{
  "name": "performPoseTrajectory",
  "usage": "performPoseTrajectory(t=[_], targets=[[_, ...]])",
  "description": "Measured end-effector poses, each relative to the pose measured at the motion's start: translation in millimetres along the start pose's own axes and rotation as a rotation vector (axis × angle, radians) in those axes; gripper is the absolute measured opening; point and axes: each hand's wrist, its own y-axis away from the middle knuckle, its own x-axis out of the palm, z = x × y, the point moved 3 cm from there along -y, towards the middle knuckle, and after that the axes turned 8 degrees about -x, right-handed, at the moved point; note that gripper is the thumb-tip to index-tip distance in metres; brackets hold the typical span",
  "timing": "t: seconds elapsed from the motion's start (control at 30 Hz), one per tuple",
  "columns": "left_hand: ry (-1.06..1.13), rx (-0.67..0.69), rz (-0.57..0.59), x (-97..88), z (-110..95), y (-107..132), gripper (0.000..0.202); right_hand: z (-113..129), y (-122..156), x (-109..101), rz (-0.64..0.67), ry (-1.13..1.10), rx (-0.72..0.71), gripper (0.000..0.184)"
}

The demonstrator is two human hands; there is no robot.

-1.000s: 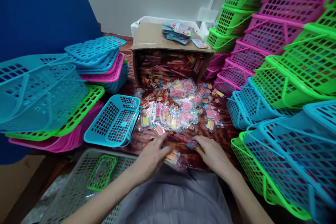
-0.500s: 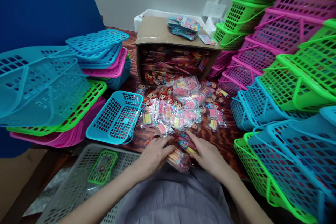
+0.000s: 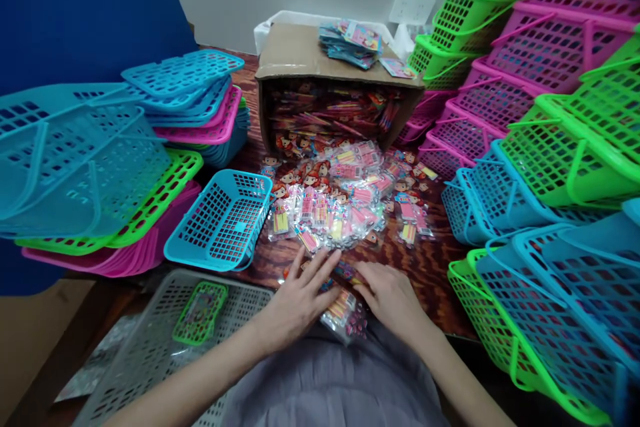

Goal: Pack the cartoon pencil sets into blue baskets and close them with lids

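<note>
My left hand [image 3: 299, 299] lies flat with fingers spread on a small stack of clear plastic packets [image 3: 345, 310] at the table's near edge. My right hand [image 3: 387, 297] rests beside it, fingers curved over the same packets. Beyond my hands lies a large heap of packets [image 3: 340, 197] printed with cartoon figures, spilling from a cardboard box [image 3: 310, 73] lying on its side. A small empty blue basket [image 3: 223, 220] sits to the left of the heap.
Stacks of blue, pink and green baskets [image 3: 545, 140] rise on the right. Flat lids and baskets [image 3: 100, 167] pile up on the left. A grey crate [image 3: 150, 347] holding a small green basket [image 3: 203, 312] sits lower left. Card packs [image 3: 353, 43] lie on the box.
Both hands have gathered packets toward the table's near edge. My left fingers have spread out flat over the stack, and the view has tipped slightly.
</note>
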Motion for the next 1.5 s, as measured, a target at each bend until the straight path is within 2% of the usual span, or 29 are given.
performPoseTrajectory(t=[0.13,0.27,0.37,0.43,0.53,0.57,0.6,0.7,0.8,0.87,0.93,1.07,1.13,1.23,1.33,1.43,1.5], targets=[[-0.042,0.079,0.105,-4.2,-2,-6,0.025,7,-5,2,-0.003,-0.215,-0.048,0.018],[0.003,0.024,0.192,-9.6,-4,-14,0.047,-4,-4,5,-0.024,-0.667,0.078,0.022],[-0.035,-0.024,0.248,-8.3,-9,-19,0.055,-16,-9,6,0.0,-0.774,0.148,0.035],[-0.074,-0.044,0.282,-5.7,-11,-21,0.049,-25,-21,1,-0.063,-0.663,0.217,0.035],[-0.089,-0.063,0.281,-2.5,-14,-20,0.043,-34,-50,-14,-0.309,-0.352,0.339,0.022],[-0.085,-0.066,0.271,-1.9,-14,-20,0.043,-33,-61,-18,-0.347,-0.267,0.352,0.021],[-0.08,-0.069,0.261,-1.6,-14,-19,0.042,-31,-72,-20,-0.34,-0.205,0.356,0.022],[-0.06,-0.079,0.262,-0.7,-12,-17,0.041,-18,-99,-17,-0.175,-0.09,0.394,0.033],[-0.041,-0.076,0.279,0.9,-9,-17,0.039,-6,-121,-14,-0.081,0.013,0.45,0.061],[-0.037,-0.076,0.28,2.8,-8,-17,0.036,2,-139,-12,-0.086,0.053,0.455,0.076],[-0.039,-0.084,0.274,5.4,-7,-16,0.036,9,-159,-9,-0.098,0.072,0.465,0.083],[-0.035,-0.108,0.254,9.3,-7,-13,0.042,22,-195,-1,-0.138,0.104,0.489,0.086],[-0.034,-0.119,0.238,9.1,-7,-10,0.042,26,-205,3,-0.163,0.063,0.486,0.08],[-0.016,-0.115,0.216,5.8,-5,-7,0.043,20,-208,3,-0.16,-0.008,0.481,0.06],[0.002,-0.11,0.222,0.4,3,-2,0.041,3,-196,-13,-0.09,-0.029,0.454,0.043],[0.018,-0.12,0.23,-5.8,12,5,0.038,-8,-169,-38,-0.028,-0.032,0.396,0.031],[0.021,-0.129,0.229,-9.6,18,9,0.039,-5,-143,-52,-0.008,0.016,0.338,0.029]])
